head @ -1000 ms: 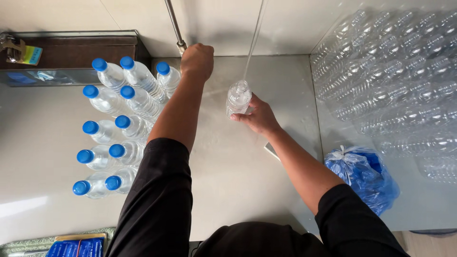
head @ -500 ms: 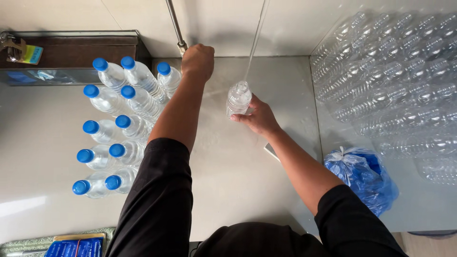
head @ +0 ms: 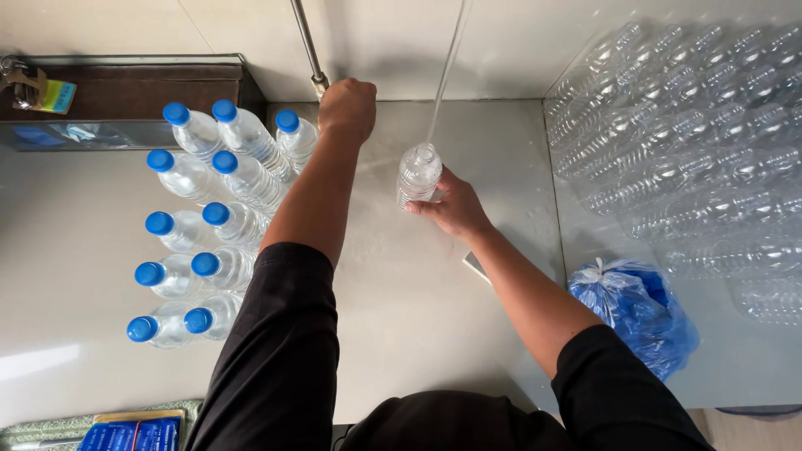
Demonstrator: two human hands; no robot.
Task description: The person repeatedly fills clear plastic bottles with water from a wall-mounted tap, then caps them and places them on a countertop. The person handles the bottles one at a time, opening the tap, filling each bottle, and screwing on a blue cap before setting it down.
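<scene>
Capped bottles [head: 209, 225], empty bottles [head: 693, 125], blue bag [head: 639, 313]

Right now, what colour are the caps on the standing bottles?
Blue caps, best seen in the head view.

The left hand [head: 347, 108] hides the valve; the thin tube [head: 447, 67] leaves the top edge.

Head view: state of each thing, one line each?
Left hand: closed on the metal lever.
Right hand: gripping the open bottle.
Open bottle: upright, uncapped, under the thin tube.
Capped bottles: blue caps on, grouped at the left on the steel table.
Empty bottles: clear, uncapped, stacked at the right.
Blue bag: knotted shut.
</scene>
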